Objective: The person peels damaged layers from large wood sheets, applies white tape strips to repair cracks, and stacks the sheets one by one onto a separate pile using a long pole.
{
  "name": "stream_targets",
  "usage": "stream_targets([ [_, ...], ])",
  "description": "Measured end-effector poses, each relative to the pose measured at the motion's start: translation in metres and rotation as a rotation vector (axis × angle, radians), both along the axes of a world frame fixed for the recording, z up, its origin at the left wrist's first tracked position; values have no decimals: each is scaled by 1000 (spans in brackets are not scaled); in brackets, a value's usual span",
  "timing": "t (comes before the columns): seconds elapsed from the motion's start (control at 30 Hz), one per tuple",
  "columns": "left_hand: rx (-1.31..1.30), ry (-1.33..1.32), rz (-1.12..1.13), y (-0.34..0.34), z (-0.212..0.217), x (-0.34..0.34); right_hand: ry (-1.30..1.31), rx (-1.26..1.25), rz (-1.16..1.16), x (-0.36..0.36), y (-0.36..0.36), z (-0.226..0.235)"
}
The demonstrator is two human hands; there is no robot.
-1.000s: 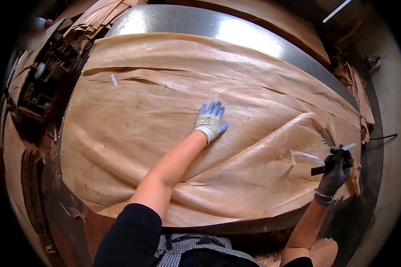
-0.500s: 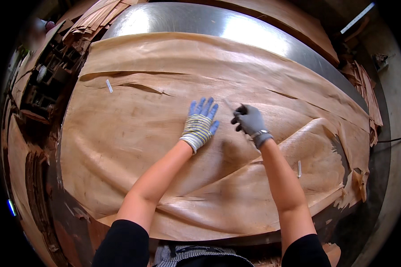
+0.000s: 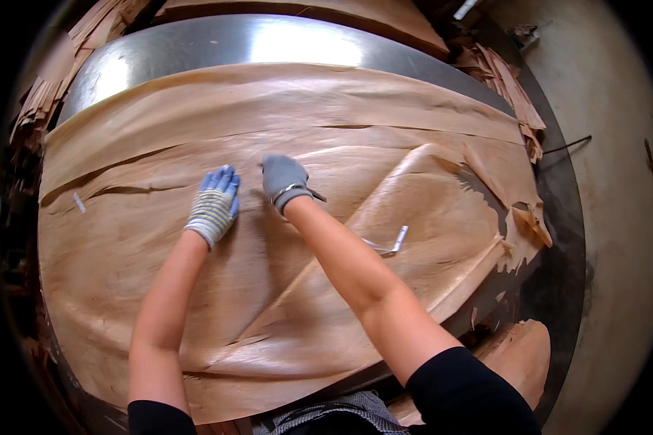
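Observation:
A wide, thin tan wood veneer sheet (image 3: 145,246), wrinkled and split in places, lies over a metal-topped table. My left hand (image 3: 214,205), in a blue glove with a striped back, rests flat on it with fingers stretched out. Just to its right, my right hand (image 3: 283,177) in a grey glove is closed, knuckles up, close over the sheet. A thin dark end juts out beside its wrist; the rest of the held thing is hidden. One short white strip (image 3: 78,202) lies at the sheet's left, and a bent white strip (image 3: 400,239) lies right of my right forearm.
Beyond the sheet shows the shiny metal tabletop (image 3: 218,40). The sheet's right edge is ragged, with a torn flap (image 3: 533,225). Stacked veneer scraps (image 3: 497,80) stand at the far right, more strips (image 3: 62,72) at the far left. A dark rod (image 3: 567,143) sticks out on the right.
The whole view has swung to the right, so the sheet and both hands appear farther left. My right hand has turned knuckles up; my left stays flat on the sheet.

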State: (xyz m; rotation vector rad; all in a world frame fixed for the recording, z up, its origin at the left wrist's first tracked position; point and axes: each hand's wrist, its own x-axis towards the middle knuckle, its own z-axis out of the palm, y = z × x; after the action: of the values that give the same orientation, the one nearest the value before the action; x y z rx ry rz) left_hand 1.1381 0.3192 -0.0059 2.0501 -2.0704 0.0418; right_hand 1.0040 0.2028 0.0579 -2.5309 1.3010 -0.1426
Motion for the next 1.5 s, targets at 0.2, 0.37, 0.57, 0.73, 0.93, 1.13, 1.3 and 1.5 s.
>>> stream_targets([
  [0.2,148,-211,113,-7,20,-19,-1000,739,-4,-113,9,116],
  [0.37,325,-62,382,-55,68,-150,-1126,728,-164,-329,13,113],
  [0.57,-75,4,130,-152,20,-341,-1065,771,-486,-529,33,129],
  [0.73,132,39,60,-210,26,-388,-1066,609,-607,-646,6,135],
  [0.93,-4,10,82,-220,25,-388,-995,729,-593,-611,-50,136],
  [1.13,-88,78,55,-276,15,-353,-981,752,-320,-493,-156,110],
  [1.3,14,65,118,-281,4,-348,-651,689,-363,-399,-244,65],
  [1.5,-77,198,133,-283,8,-349,-383,876,-394,-346,-295,-19],
])
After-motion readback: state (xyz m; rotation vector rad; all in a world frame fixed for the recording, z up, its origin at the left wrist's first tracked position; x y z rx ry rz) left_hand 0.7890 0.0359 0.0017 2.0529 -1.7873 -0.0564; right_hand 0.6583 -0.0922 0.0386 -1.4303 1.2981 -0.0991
